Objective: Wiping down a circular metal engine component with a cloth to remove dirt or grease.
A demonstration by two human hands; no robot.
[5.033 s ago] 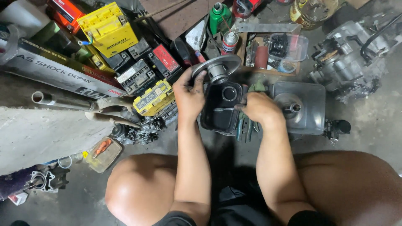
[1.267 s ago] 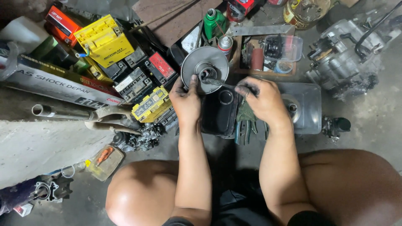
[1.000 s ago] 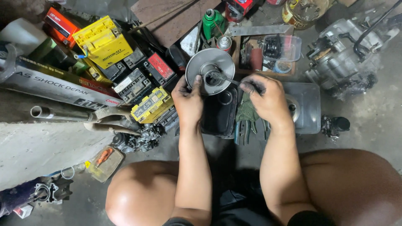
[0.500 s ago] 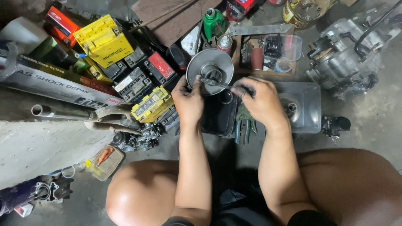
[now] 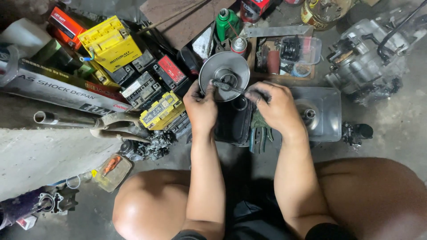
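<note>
A round grey metal pulley disc (image 5: pixel 224 70) with a hollow hub stands tilted on a black box-shaped part (image 5: pixel 232 121) in front of me. My left hand (image 5: pixel 201 108) grips the disc's lower left rim. My right hand (image 5: pixel 275 106) holds a thin dark tool (image 5: pixel 227 86) whose tip lies across the disc's hub. A pair of green-handled pliers (image 5: pixel 259 131) lies under my right wrist.
Yellow, red and black batteries (image 5: pixel 133 84) are piled at the left beside a long white box (image 5: pixel 58 89). A square metal tank (image 5: pixel 319 113) sits at the right, an engine block (image 5: pixel 369 58) beyond it. A tray of small parts (image 5: pixel 289 58) and spray cans (image 5: pixel 227 24) stand behind.
Five seconds ago both hands held the disc flat on the black part. Since then the disc was tipped up and my right hand brought the thin tool onto its hub.
</note>
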